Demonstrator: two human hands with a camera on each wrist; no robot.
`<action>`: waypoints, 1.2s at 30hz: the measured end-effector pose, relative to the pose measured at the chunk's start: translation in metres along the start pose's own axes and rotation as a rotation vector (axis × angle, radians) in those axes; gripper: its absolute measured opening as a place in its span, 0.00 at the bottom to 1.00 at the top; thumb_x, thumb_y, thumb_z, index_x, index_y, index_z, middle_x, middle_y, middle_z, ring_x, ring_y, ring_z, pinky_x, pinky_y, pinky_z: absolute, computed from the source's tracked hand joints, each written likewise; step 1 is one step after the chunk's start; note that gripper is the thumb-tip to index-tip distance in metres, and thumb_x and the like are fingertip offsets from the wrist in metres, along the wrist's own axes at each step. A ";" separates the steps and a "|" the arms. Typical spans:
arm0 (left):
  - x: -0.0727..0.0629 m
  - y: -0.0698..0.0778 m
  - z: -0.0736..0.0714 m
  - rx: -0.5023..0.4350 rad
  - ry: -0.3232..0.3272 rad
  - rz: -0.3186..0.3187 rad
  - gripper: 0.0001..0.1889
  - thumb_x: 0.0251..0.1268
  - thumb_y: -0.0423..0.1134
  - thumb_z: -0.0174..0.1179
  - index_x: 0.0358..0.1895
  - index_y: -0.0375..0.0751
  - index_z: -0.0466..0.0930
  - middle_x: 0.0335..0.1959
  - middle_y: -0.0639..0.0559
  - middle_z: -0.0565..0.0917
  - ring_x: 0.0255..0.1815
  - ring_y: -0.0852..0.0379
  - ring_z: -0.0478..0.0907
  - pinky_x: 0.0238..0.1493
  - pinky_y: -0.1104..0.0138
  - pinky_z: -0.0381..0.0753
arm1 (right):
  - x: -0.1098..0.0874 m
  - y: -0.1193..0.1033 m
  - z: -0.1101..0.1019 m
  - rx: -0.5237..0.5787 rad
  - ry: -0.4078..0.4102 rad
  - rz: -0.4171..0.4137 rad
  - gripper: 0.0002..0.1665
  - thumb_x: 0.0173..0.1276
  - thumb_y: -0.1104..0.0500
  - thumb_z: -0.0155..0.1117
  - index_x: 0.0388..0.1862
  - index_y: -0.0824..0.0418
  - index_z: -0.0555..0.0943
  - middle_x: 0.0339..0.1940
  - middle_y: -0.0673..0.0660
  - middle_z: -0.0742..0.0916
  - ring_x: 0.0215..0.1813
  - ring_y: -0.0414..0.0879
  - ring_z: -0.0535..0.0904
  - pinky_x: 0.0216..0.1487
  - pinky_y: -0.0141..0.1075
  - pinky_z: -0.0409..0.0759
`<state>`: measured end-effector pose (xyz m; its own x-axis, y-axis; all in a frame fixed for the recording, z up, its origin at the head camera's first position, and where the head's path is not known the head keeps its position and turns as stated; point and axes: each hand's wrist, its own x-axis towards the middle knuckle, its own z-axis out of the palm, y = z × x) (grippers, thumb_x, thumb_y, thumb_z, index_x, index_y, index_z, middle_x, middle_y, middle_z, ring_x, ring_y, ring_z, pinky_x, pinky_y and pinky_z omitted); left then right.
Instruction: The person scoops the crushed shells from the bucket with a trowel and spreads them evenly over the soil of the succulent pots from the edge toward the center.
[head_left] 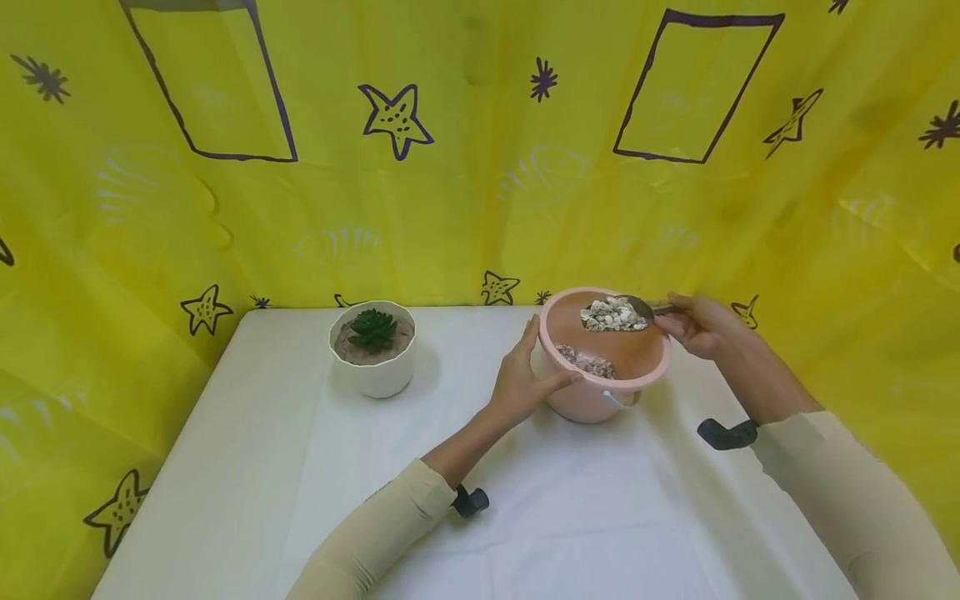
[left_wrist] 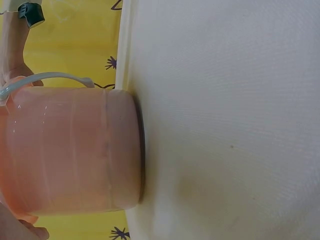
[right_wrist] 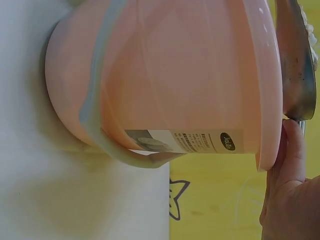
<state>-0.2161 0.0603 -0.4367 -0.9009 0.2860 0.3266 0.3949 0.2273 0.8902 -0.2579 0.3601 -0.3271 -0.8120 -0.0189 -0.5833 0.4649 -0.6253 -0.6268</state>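
A pink plastic bucket stands upright on the table's right half, with small pale stones inside. My left hand holds it at the left, the thumb over the near rim and the fingers along the side. At the far right rim, my right hand grips the handle of a metal garden trowel. A heap of whitish pebbles lies on the blade, which is over the bucket's mouth. In the right wrist view the trowel's dark metal blade is just above the rim.
A white pot with a green succulent in brown soil stands on the left. White cloth covers the table. A yellow patterned curtain hangs behind. The bucket's pale carrying handle hangs down its side.
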 end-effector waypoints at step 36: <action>-0.001 0.002 -0.002 -0.025 -0.006 -0.019 0.57 0.59 0.46 0.79 0.87 0.48 0.50 0.85 0.50 0.55 0.85 0.49 0.49 0.80 0.51 0.55 | -0.003 0.004 0.038 0.031 -0.051 0.022 0.11 0.85 0.62 0.52 0.41 0.65 0.79 0.34 0.65 0.90 0.35 0.59 0.92 0.46 0.43 0.89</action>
<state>-0.2150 0.0582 -0.4344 -0.9071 0.2873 0.3076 0.3729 0.2092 0.9040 -0.2674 0.3278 -0.3080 -0.8191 -0.0716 -0.5691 0.4720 -0.6479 -0.5979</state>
